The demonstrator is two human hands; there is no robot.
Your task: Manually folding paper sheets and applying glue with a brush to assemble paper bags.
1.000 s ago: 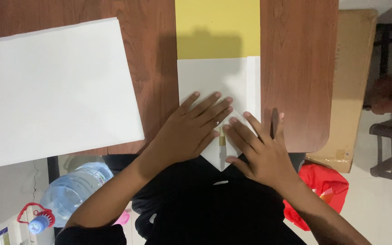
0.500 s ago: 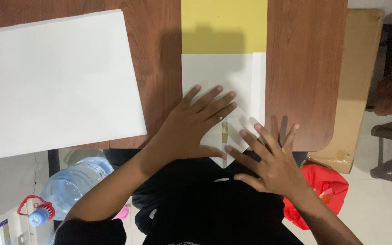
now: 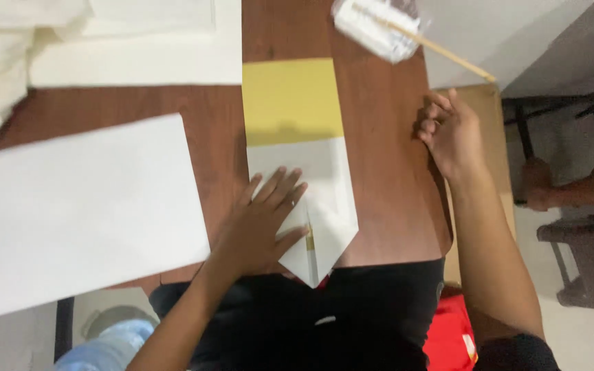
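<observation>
Closest to us, we press our left hand (image 3: 259, 223) flat on the folded paper (image 3: 324, 199), fingers spread and palm down; it grips nothing. The paper is white on the near side and yellow on the far side, its near end folded to a point that reaches over the edge of the wooden table (image 3: 386, 172). To the left lies a large white sheet (image 3: 77, 213), apart from the hand. Further away, our right hand (image 3: 452, 130) rests at the right edge of the table with the fingers loosely curled, and it holds nothing. At the far end we see a clear plastic packet (image 3: 376, 24) with a thin wooden stick (image 3: 448, 55).
</observation>
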